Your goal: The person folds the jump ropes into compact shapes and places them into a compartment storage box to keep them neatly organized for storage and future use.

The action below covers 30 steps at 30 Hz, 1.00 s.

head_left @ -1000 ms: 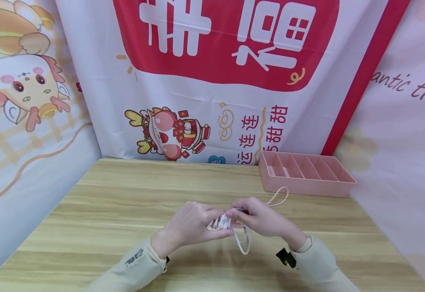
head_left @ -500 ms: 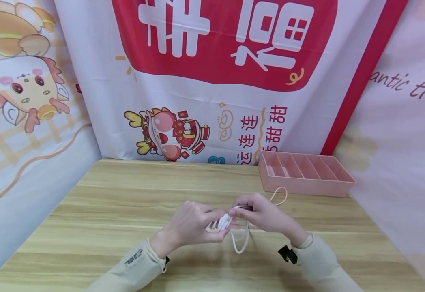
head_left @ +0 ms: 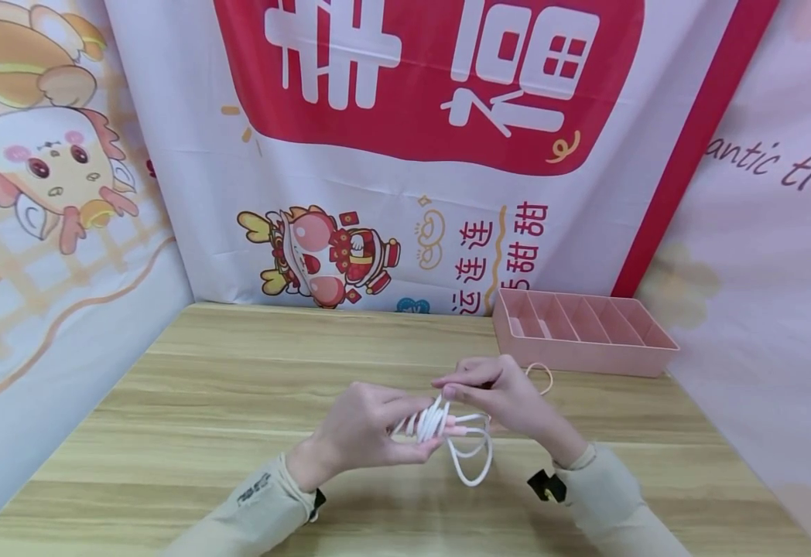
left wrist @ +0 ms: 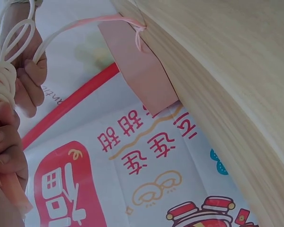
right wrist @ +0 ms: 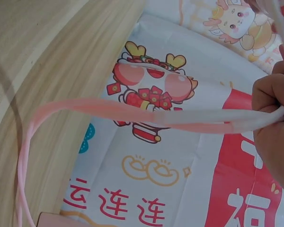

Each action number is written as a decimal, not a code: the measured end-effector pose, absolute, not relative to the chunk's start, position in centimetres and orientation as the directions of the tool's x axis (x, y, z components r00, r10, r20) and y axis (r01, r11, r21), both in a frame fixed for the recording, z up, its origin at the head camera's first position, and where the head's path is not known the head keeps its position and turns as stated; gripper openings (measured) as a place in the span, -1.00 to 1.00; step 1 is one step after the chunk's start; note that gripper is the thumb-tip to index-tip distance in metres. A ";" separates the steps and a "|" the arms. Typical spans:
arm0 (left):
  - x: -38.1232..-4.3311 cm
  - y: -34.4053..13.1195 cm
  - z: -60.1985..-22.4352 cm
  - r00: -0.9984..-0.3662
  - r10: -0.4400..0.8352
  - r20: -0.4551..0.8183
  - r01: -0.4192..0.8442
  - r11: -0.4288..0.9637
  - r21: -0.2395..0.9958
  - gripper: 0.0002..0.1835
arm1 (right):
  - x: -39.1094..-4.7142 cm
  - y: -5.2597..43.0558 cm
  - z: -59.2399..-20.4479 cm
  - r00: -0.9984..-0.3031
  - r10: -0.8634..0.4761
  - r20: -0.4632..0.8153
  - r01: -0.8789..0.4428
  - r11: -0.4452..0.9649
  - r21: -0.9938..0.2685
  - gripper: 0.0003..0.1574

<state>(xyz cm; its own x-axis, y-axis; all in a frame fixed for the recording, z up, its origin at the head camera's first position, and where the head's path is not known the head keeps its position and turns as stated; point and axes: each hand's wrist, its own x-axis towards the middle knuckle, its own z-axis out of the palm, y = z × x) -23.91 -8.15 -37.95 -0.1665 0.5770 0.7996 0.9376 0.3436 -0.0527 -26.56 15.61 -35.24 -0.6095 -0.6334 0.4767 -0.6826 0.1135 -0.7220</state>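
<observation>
A white cord (head_left: 432,422), wound into a bundle with pink parts, is gripped by my left hand (head_left: 360,425) between thumb and fingers. White loops of it hang below the bundle toward the right. Just above and right of the bundle, my right hand (head_left: 510,396) pinches a strand of the same cord. In the left wrist view the coils (left wrist: 1,82) sit around a flat pinkish-orange piece (left wrist: 13,191) in the left hand. The cord's pink tail (right wrist: 99,109) runs out from the right hand, and its thin loop shows behind that hand in the head view.
A pink divided box (head_left: 586,356) stands at the back right of the wooden table (head_left: 273,363), close to the tail's loop. Printed cloths (head_left: 405,178) hang behind the table and along both sides.
My right hand has risen slightly and moved right, drawing a strand up from the bundle. The hanging white loops have spread to the right. The left hand stays nearly in place.
</observation>
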 end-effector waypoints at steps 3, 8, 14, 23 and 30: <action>-24.0 -8.2 -37.9 -0.184 0.559 0.808 0.945 0.327 -0.011 -0.57 | -26.5 15.3 -35.3 -0.642 -0.602 0.474 -0.666 0.134 -0.733 -0.80; -24.1 -8.3 -37.9 -0.177 0.552 0.815 0.948 0.319 -0.010 -0.53 | -26.7 15.3 -35.5 -0.666 -0.587 0.460 -0.644 0.142 -0.751 -0.81; -24.3 -8.3 -37.9 -0.143 0.509 0.849 0.968 0.252 0.011 -0.54 | -27.2 15.9 -35.7 -0.670 -0.640 0.377 -0.554 0.093 -0.827 -0.75; -24.2 -8.3 -37.7 -0.354 0.308 0.883 0.935 0.085 0.345 -0.55 | -28.0 15.9 -37.2 -0.690 -0.645 0.329 -0.462 0.043 -0.886 -0.79; -23.9 -8.6 -37.4 -0.630 0.133 0.765 0.772 0.216 0.598 -0.56 | -27.6 14.5 -38.1 -0.743 -0.626 0.236 -0.379 0.102 -0.920 -0.75</action>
<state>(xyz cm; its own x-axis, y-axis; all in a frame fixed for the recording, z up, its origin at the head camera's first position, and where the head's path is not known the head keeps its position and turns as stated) -23.93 -8.57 -37.45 -0.6296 0.1326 0.7655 0.7721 0.2164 0.5975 -27.60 14.46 -38.13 -0.7429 -0.6264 0.2361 -0.3785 0.1021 -0.9199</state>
